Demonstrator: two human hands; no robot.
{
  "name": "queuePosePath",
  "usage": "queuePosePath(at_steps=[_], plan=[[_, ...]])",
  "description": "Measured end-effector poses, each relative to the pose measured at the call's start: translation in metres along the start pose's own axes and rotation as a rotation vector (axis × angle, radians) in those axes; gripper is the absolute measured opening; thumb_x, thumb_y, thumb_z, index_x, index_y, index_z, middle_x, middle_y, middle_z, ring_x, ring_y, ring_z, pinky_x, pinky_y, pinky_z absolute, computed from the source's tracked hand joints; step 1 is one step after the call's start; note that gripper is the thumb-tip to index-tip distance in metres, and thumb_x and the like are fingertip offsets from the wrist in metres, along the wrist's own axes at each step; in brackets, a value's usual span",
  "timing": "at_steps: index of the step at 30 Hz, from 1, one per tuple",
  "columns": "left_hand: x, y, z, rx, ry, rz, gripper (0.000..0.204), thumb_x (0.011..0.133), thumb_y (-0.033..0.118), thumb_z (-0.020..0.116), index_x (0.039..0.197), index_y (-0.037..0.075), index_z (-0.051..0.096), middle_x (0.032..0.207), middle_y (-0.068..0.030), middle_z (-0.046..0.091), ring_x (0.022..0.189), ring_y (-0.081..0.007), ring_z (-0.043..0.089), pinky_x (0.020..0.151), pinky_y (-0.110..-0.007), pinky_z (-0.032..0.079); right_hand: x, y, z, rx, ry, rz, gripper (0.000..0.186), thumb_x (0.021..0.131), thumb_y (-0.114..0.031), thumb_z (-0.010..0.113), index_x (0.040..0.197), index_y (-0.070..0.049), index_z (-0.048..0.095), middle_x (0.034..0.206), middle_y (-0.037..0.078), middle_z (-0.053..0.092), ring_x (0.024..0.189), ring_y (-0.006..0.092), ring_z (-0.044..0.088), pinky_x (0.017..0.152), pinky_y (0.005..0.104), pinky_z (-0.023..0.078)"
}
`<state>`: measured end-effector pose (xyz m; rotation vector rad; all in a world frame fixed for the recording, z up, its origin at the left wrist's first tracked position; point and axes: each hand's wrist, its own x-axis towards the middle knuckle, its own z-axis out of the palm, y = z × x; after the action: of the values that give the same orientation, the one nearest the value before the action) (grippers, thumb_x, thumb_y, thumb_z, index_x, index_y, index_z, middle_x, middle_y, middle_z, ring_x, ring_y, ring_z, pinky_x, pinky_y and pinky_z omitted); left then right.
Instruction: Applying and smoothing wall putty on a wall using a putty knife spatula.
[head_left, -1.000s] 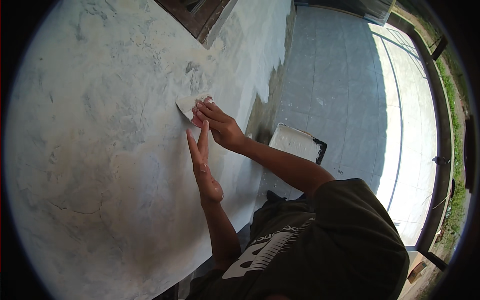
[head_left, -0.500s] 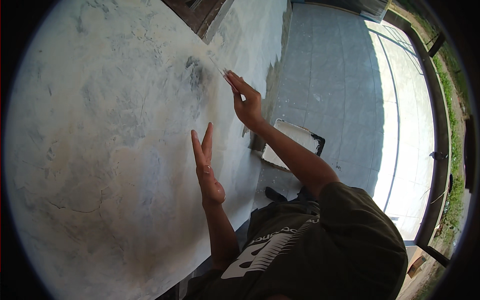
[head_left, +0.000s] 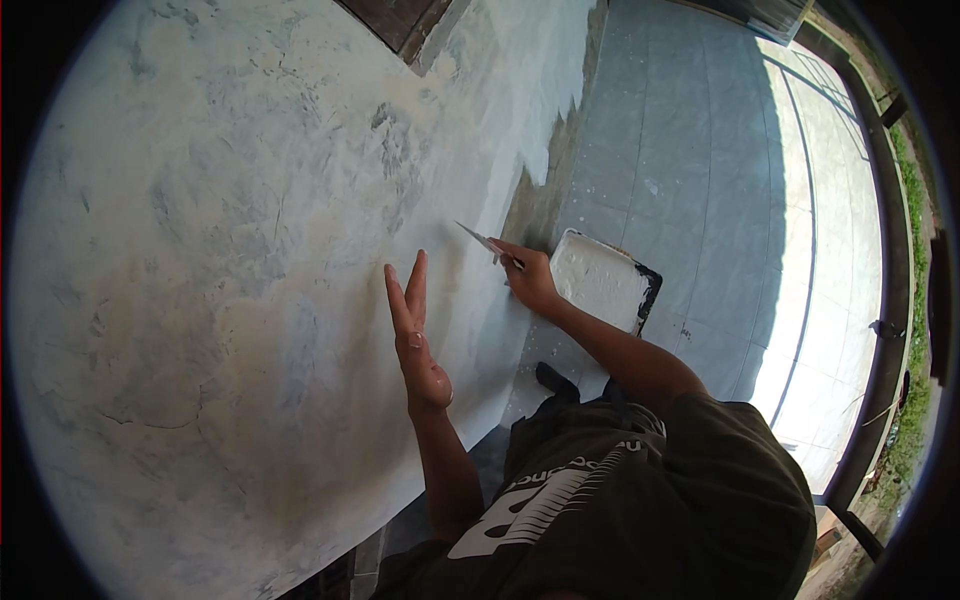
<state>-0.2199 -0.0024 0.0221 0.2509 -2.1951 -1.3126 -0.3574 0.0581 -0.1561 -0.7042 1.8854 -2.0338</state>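
Observation:
My right hand (head_left: 532,278) is closed around a thin flat putty knife (head_left: 478,237), whose blade points up and left toward the wall (head_left: 250,300). Whether the blade touches the surface I cannot tell. Patchy white and grey filler covers that wall. Farther left, my left hand (head_left: 418,345) is raised beside it with fingers stretched out and nothing held; whether it rests on the plaster is unclear. Small white smears show on its thumb side. Just right of my right hand, a shallow tray (head_left: 651,284) with a dark-smeared edge stands on the floor, holding white paste.
Grey floor tiles (head_left: 680,150) with white specks run along the wall's foot. A brown door or window frame (head_left: 400,25) juts in at the top. Sunlit paving (head_left: 815,330) and a low dark-edged border (head_left: 893,300) with grass lie to the right. My shoe (head_left: 556,380) is near the tray.
My right hand has come down and right with the putty knife, from higher on the wall to beside the tray. My left hand has hardly moved.

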Motion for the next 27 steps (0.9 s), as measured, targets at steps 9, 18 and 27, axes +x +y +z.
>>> queuePosePath(at_steps=[9, 18, 27], plan=[[0.008, 0.013, 0.011, -0.027, -0.029, 0.016, 0.079, 0.097, 0.056, 0.026, 0.157, 0.009, 0.007, 0.152, -0.025, 0.035, 0.144, -0.0387, 0.031, 0.118, -0.052, 0.017, 0.094, -0.114, 0.08, 0.123, 0.294, -0.436, 0.053, 0.085, 0.012, 0.054, 0.136, -0.002, 0.053, 0.142, 0.022, 0.05, 0.127, 0.0328, 0.054, 0.105, 0.0326, 0.043], [0.019, 0.009, 0.007, -0.045, -0.014, 0.031, 0.081, 0.096, 0.058, 0.027, 0.157, 0.009, 0.007, 0.152, -0.0249, 0.035, 0.144, -0.039, 0.03, 0.118, -0.052, 0.017, -0.031, -0.033, 0.019, 0.056, 0.063, 0.037, 0.038, 0.095, 0.0, 0.054, 0.132, -0.006, 0.06, 0.079, 0.009, 0.064, 0.073, 0.0086, 0.056, 0.07, 0.026, 0.049], [0.015, 0.005, 0.007, -0.019, -0.048, 0.07, 0.073, 0.099, 0.049, 0.02, 0.157, 0.007, 0.006, 0.152, -0.0253, 0.036, 0.144, -0.0389, 0.031, 0.117, -0.051, 0.014, 0.14, -0.074, 0.006, 0.081, 0.363, -0.106, 0.039, 0.091, 0.001, 0.054, 0.128, -0.008, 0.063, 0.076, 0.011, 0.062, 0.065, 0.0081, 0.049, 0.064, 0.0257, 0.045]])
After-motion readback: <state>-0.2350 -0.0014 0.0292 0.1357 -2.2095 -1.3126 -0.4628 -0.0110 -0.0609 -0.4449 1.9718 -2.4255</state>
